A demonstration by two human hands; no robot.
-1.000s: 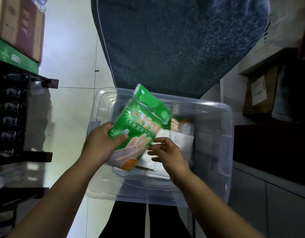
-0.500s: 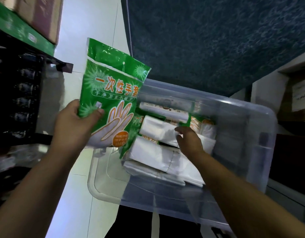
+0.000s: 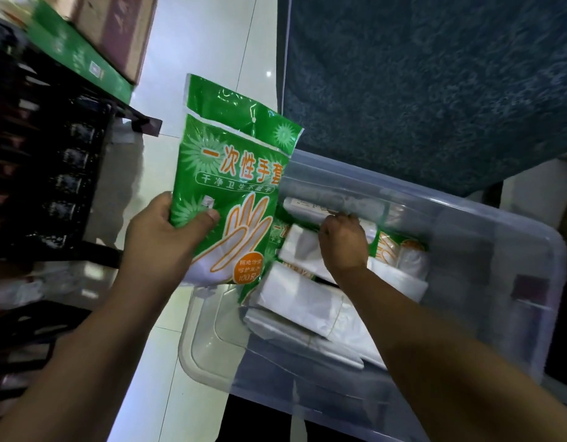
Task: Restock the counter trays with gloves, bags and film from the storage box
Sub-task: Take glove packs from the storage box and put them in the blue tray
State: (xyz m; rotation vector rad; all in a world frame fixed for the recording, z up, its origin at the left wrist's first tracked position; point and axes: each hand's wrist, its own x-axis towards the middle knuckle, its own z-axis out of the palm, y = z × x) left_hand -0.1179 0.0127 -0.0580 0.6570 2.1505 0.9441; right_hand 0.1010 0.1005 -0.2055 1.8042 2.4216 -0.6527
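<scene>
One upright glove pack [image 3: 231, 186] pinched in left hand [image 3: 167, 237]; right hand [image 3: 342, 244] grasping crosswise roll [image 3: 307, 204].

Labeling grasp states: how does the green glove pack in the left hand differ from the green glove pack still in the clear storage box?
The held green plastic glove pack is lifted clear beside the clear plastic storage box, upright, whole front visible, pinched by the left hand. The boxed green glove pack lies inside, mostly buried under white folded bags, untouched; the right hand reaches a white roll instead. Both share the green print with an orange hand outline.
</scene>
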